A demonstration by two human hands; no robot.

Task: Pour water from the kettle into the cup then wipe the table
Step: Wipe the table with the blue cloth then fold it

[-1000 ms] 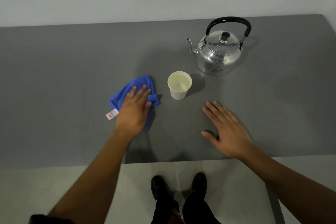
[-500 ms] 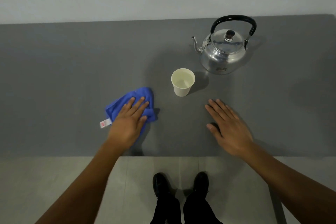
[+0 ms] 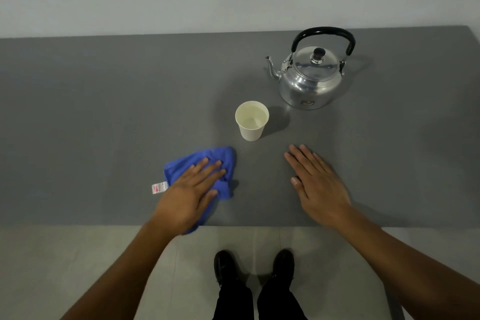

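- Left hand (image 3: 191, 196) drags the cloth (image 3: 207, 163) back toward the near desk (image 3: 104, 112) edge, away from the cup (image 3: 251, 120).
- Cloth's near corner now hangs over that edge.

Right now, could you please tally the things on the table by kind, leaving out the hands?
Kettle: 1
Paper cup: 1
Blue cloth: 1, under the left hand
Total: 3 on the grey table

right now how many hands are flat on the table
2. The left hand presses the cloth near the table's front edge; the right hand lies bare, right of it.
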